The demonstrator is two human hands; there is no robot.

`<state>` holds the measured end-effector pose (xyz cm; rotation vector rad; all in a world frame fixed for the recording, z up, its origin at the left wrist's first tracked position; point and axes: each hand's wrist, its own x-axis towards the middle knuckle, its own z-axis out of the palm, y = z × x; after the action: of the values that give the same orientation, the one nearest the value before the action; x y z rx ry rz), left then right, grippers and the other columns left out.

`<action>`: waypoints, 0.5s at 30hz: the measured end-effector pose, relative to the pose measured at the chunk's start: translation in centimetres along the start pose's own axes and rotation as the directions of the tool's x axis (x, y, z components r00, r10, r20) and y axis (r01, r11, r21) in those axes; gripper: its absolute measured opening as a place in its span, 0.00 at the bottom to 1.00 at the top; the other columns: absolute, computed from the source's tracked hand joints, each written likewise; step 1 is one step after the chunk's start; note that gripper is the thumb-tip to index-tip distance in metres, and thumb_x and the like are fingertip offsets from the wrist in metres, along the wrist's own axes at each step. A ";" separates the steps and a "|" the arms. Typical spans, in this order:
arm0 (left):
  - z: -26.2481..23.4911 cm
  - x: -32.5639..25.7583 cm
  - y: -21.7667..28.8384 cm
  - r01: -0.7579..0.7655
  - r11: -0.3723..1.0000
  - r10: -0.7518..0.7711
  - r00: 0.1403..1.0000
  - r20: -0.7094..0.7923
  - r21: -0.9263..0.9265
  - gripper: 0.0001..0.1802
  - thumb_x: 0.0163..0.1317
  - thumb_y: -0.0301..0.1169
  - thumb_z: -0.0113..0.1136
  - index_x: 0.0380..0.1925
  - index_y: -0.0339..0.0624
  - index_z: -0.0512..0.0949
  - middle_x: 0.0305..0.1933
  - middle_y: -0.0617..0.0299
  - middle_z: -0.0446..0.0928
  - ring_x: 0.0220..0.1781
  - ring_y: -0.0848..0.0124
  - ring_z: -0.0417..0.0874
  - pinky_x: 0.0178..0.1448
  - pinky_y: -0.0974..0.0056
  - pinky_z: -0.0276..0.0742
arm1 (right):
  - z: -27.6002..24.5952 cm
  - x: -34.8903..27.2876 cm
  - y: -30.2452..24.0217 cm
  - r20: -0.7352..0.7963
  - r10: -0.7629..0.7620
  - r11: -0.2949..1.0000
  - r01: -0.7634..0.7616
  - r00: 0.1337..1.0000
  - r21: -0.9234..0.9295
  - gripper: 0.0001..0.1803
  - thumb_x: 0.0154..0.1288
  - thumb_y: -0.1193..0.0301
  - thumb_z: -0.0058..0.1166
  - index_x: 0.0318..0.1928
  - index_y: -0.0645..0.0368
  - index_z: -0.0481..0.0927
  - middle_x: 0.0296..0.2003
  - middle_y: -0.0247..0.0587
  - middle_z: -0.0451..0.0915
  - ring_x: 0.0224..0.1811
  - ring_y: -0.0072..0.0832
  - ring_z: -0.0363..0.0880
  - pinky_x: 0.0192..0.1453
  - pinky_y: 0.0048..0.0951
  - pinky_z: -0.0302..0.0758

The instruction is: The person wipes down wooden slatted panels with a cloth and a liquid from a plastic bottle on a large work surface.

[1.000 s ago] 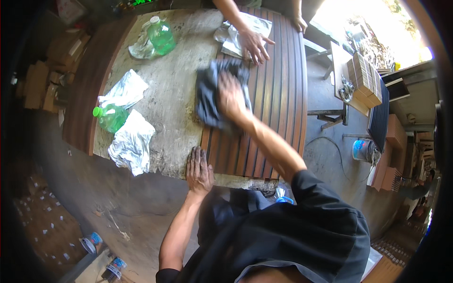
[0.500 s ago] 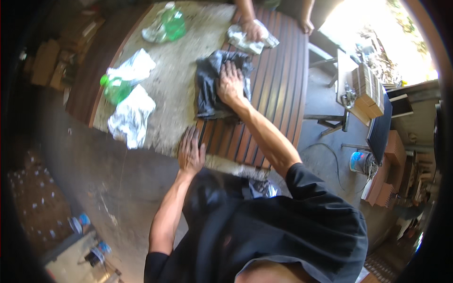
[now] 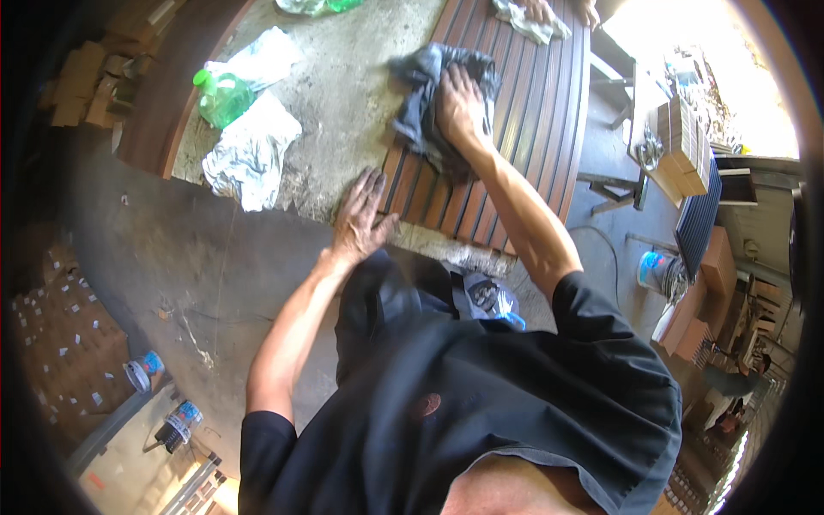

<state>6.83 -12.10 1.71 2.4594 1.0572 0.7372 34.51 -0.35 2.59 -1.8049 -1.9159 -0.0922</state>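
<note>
A slatted brown wood panel lies on the worn grey tabletop. My right hand lies flat on a crumpled dark cloth, pressing it against the slats; its fingers are stretched out. Part of the cloth hangs over the panel's left edge onto the tabletop. At the panel's near left corner rests my left hand, open, with fingers spread and nothing held. Across the panel, another person's hand is on a pale cloth.
Left on the tabletop are a green plastic bottle and white rags. More green plastic shows at the top edge. To the right stand a dark trestle, stacked cartons and a bucket. Other buckets are at lower left.
The view has shifted, so the table sits higher in it. My right hand and the dark cloth have slid over the slats, and the cloth is more bunched. My left hand stays near the corner.
</note>
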 end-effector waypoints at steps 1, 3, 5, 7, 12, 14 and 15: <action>-0.7 -0.2 -0.9 -0.031 0.998 0.028 0.998 0.063 0.059 0.40 0.67 0.49 0.61 0.72 0.35 0.67 0.75 0.44 0.67 0.79 0.48 0.62 0.80 0.45 0.56 | 0.3 -1.2 -0.4 0.005 -0.013 1.000 0.013 1.000 -0.005 0.33 0.63 0.72 0.47 0.69 0.70 0.67 0.71 0.63 0.66 0.77 0.54 0.61 0.80 0.52 0.56; -1.6 -0.2 -2.5 -0.056 0.998 0.053 0.995 0.079 0.031 0.34 0.64 0.47 0.65 0.65 0.37 0.75 0.71 0.49 0.73 0.78 0.49 0.64 0.78 0.41 0.57 | 0.1 -4.4 -3.0 0.027 -0.042 0.998 0.040 0.999 0.044 0.33 0.63 0.72 0.47 0.69 0.71 0.67 0.71 0.63 0.66 0.77 0.55 0.60 0.80 0.53 0.55; -2.5 -1.8 -4.3 -0.059 0.998 0.058 0.997 0.049 0.031 0.30 0.58 0.43 0.68 0.58 0.37 0.80 0.65 0.50 0.78 0.77 0.48 0.67 0.78 0.40 0.58 | -2.0 -11.5 -9.1 0.118 -0.094 0.985 0.075 0.989 0.157 0.34 0.64 0.72 0.48 0.70 0.71 0.66 0.72 0.64 0.64 0.78 0.55 0.58 0.81 0.53 0.54; -1.7 -1.9 -4.7 -0.066 0.998 0.065 0.997 0.045 0.023 0.28 0.50 0.41 0.70 0.51 0.36 0.83 0.62 0.48 0.80 0.74 0.46 0.69 0.77 0.37 0.57 | -3.8 -15.7 -11.3 0.201 -0.102 0.982 0.067 0.974 0.175 0.34 0.64 0.72 0.48 0.71 0.71 0.66 0.72 0.64 0.64 0.79 0.55 0.58 0.81 0.54 0.53; -1.3 -1.2 -4.7 -0.134 0.991 0.132 0.990 0.054 0.022 0.28 0.57 0.47 0.70 0.52 0.40 0.83 0.66 0.53 0.78 0.76 0.48 0.68 0.77 0.39 0.57 | -2.7 -11.2 -6.8 0.148 -0.095 0.992 0.082 0.984 0.092 0.31 0.67 0.74 0.47 0.72 0.66 0.67 0.73 0.61 0.64 0.78 0.50 0.59 0.81 0.50 0.54; -0.8 -0.3 -3.6 -0.141 0.989 0.139 0.989 0.040 0.048 0.35 0.59 0.53 0.69 0.62 0.43 0.79 0.69 0.56 0.77 0.78 0.51 0.66 0.77 0.40 0.57 | -2.5 -6.4 -3.1 -0.006 0.063 0.998 -0.063 0.998 0.031 0.31 0.67 0.75 0.46 0.71 0.67 0.67 0.73 0.62 0.64 0.78 0.52 0.59 0.81 0.50 0.54; -0.7 0.2 -3.3 -0.157 0.987 0.156 0.987 0.050 0.035 0.36 0.60 0.52 0.69 0.63 0.43 0.78 0.70 0.56 0.76 0.78 0.51 0.66 0.78 0.40 0.57 | -2.7 -4.9 -1.6 -0.026 0.142 0.990 -0.142 0.990 0.000 0.31 0.66 0.75 0.46 0.71 0.68 0.67 0.73 0.62 0.64 0.78 0.52 0.59 0.81 0.50 0.54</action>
<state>4.66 -9.70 0.62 2.6028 0.8766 0.7073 33.82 -6.00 3.41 -1.9260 -1.7642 -0.0677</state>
